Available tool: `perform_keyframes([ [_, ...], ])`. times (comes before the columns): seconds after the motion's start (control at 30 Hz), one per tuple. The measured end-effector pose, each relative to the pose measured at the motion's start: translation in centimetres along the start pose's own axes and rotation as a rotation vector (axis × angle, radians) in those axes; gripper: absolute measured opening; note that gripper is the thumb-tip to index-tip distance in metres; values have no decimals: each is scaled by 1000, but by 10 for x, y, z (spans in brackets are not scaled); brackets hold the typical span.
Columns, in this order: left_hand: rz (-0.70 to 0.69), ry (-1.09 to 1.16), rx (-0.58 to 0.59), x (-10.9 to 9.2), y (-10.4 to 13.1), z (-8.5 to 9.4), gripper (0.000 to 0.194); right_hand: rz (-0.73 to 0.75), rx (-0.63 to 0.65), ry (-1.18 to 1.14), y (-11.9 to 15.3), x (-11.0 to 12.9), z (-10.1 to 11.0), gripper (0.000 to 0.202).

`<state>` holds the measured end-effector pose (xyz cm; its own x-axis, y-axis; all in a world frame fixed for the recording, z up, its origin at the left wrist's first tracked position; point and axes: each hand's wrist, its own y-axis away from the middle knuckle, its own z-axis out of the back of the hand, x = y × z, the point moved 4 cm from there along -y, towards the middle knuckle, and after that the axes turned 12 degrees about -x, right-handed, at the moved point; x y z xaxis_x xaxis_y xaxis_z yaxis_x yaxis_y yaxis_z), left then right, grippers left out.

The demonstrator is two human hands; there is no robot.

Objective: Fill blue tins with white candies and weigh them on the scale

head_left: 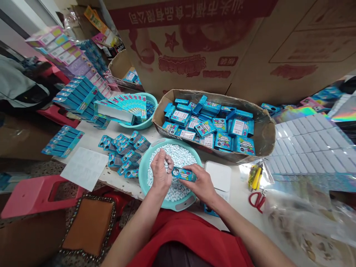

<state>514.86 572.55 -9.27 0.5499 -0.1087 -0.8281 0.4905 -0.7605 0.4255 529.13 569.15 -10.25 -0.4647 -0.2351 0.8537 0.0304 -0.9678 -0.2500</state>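
My right hand [198, 181] grips a small blue printed candy box [183, 173] by its right end, over a turquoise basin [144, 171] of small white candies [180, 152]. Beside the box's left end is my left hand [162, 170], its fingers curled together; whatever they may hold is hidden. The box lies roughly level, its printed face turned up. Several more blue boxes [125, 152] lie in a group left of the basin. Behind it, an open carton [263, 137] holds many blue boxes.
A second turquoise bowl [139, 125] stands back left, near stacked display boxes [80, 96]. White sheets [85, 167] overhang the front-left edge. Right of the basin are a white lidded container [218, 176], a yellow cutter [256, 177] and red-handled scissors [256, 201]. Tall cardboard [194, 44] stands behind.
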Motion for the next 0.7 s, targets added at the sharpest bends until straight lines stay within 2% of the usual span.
perform_keyframes([
  [0.07,-45,-69,-9,-2,-9,8,44,-57,-21,-68,2,-2,12,26],
  [0.1,-107,-180,-4,-1,-15,15,44,-89,-41,-96,4,-3,22,26],
  [0.17,-292,-566,76,5,-27,32,41,-157,-111,-115,10,-10,46,28],
  [0.23,-469,-1054,216,24,-33,51,36,-233,-224,-74,18,-23,72,31],
  [0.27,-516,-1255,250,37,-34,62,43,-273,-283,-33,22,-33,83,33],
  [0.37,-555,-1624,292,74,-29,88,64,-372,-419,97,35,-68,100,40],
  [0.43,-629,-1717,367,92,-19,92,72,-404,-456,140,43,-91,99,45],
  [0.53,-801,-1729,495,104,-11,87,73,-377,-433,170,50,-110,91,46],
  [0.63,-933,-1696,567,105,-18,79,70,-179,-447,264,40,-99,94,43],
  [0.7,-991,-1684,585,105,-25,73,67,2,-504,325,18,-83,100,41],
])
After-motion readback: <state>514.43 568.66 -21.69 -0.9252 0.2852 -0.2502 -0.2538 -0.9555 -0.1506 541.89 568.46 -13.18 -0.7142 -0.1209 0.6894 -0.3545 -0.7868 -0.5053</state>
